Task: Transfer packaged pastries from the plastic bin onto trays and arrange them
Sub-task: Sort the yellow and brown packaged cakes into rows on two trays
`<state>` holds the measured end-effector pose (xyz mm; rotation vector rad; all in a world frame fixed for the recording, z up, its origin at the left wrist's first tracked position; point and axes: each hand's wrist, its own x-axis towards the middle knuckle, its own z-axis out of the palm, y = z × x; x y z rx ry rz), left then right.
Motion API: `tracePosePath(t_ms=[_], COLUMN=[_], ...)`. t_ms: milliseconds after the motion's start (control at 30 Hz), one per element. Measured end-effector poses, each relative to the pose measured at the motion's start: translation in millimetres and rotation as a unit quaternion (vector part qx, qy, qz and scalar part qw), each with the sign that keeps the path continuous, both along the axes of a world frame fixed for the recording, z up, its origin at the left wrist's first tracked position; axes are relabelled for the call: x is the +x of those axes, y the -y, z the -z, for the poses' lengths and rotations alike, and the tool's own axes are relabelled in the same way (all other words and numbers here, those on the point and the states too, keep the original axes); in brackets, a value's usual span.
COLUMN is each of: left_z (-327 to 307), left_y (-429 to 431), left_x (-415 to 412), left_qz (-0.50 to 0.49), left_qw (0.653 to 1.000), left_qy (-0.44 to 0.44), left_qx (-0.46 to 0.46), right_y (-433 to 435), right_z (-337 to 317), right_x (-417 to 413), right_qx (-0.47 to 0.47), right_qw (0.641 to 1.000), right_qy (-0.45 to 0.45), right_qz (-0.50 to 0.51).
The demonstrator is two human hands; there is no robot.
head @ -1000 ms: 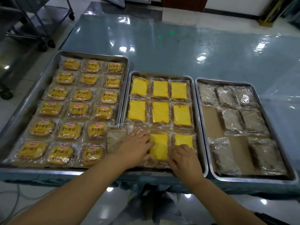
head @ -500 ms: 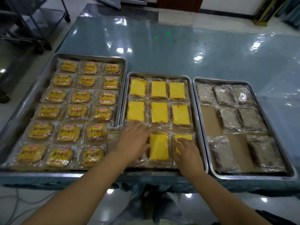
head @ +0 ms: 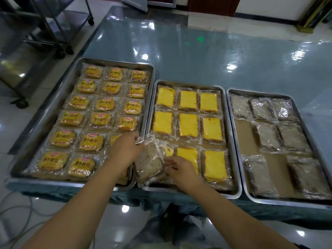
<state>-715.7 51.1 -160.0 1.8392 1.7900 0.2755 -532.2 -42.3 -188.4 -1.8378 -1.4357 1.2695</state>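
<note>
Head view: we have a brown pack (head: 150, 163) at the middle tray's (head: 235, 177) near-left corner, tilted over a yellow pack (head: 168, 151). Left hand (head: 125, 150) fingers close on its top edge; right hand (head: 177, 165) pinches its side. Light, soft, crinkly, slick film: we'd grip the seams. Left tray (head: 27, 159) full; right tray (head: 274, 165) has gaps

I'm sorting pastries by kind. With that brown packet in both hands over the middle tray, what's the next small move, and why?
Probably carry the brown packet right to the right tray: it matches the brown packets there, bare gaps show, and the middle tray holds yellow cakes.
</note>
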Motion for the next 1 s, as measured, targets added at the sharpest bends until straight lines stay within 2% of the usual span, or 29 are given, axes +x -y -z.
tracePosePath(t_ms=[133,300,500,667,733,833,933,1000], left_z=[-20.3,-46.9,-50.8,-39.6,-31.3,-14.7,4.2,14.9], left_y=[-3.5,-4.8,15.1,39.1,47.9,61.9,76.8,84.3], left_x=[16.1,61.4,155.9,245.8,278.1,315.3,339.9,351.1], left_qz=[0.015,0.008,0.018,0.076,0.112,0.218,0.353,0.396], left_qw=[0.987,0.961,0.95,0.945,0.953,0.966,0.932,0.906], left_qy=[0.157,0.278,0.31,0.313,0.275,0.14,-0.017,-0.104], left_qx=[-0.003,0.004,-0.034,-0.049,-0.053,-0.002,0.085,0.103], right_y=[3.0,10.3,34.9,72.2,88.6,110.4,125.2,130.7], right_z=[-7.4,-27.2,-46.1,-51.7,-50.2,-43.1,-35.8,-30.3], right_x=[9.0,38.7,111.3,192.7,228.7,281.6,321.0,336.5], right_qx=[-0.023,0.041,0.088,0.088,0.088,0.069,0.049,0.032], right_qw=[0.995,0.988,0.967,0.947,0.935,0.915,0.898,0.901], right_qy=[-0.077,-0.096,-0.109,-0.069,-0.04,0.043,0.101,0.125], right_qz=[0.058,0.117,0.215,0.301,0.341,0.395,0.425,0.413])
